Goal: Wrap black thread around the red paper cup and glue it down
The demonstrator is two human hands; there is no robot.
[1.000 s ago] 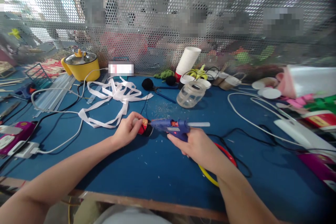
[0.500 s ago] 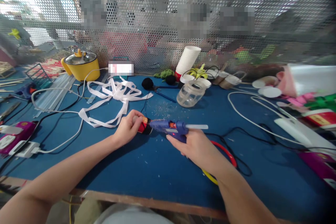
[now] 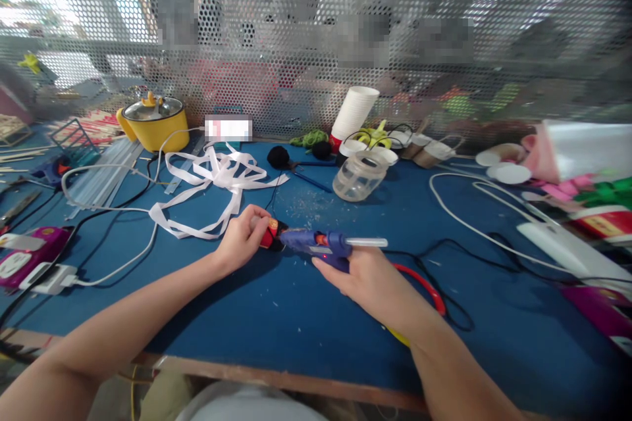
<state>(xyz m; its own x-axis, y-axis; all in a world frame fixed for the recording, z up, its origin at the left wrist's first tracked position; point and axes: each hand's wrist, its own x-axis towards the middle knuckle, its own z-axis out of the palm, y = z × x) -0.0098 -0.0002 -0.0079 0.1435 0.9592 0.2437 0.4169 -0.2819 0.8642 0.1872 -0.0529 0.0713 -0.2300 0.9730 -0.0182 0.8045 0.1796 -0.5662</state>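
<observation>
My left hand [image 3: 243, 237] is closed around a small red and black object with gold print [image 3: 269, 235], perhaps a paper cup; my fingers cover part of it. A black strand runs up from it toward a black yarn ball [image 3: 278, 157]. In my right hand [image 3: 368, 276] is a blue glue gun [image 3: 316, 243], its red light lit and a clear glue stick [image 3: 366, 243] poking out of the back. The nozzle points left and meets the black part of the object, though I cannot tell if it touches. White ribbon [image 3: 230, 177] lies loosely beyond my left hand.
A clear plastic jar [image 3: 360, 175] lies tilted beyond the glue gun, near stacked paper cups [image 3: 355, 110]. Left stands a yellow pot [image 3: 160, 128] among cables and a purple power strip [image 3: 34, 255]. Red-yellow pliers handles [image 3: 424, 288] lie under my right forearm. Perforated metal [image 3: 296, 26] closes the back.
The glue gun has shifted slightly left and down, its nozzle now overlapping the black part of the red and black object. My left hand has stayed in place.
</observation>
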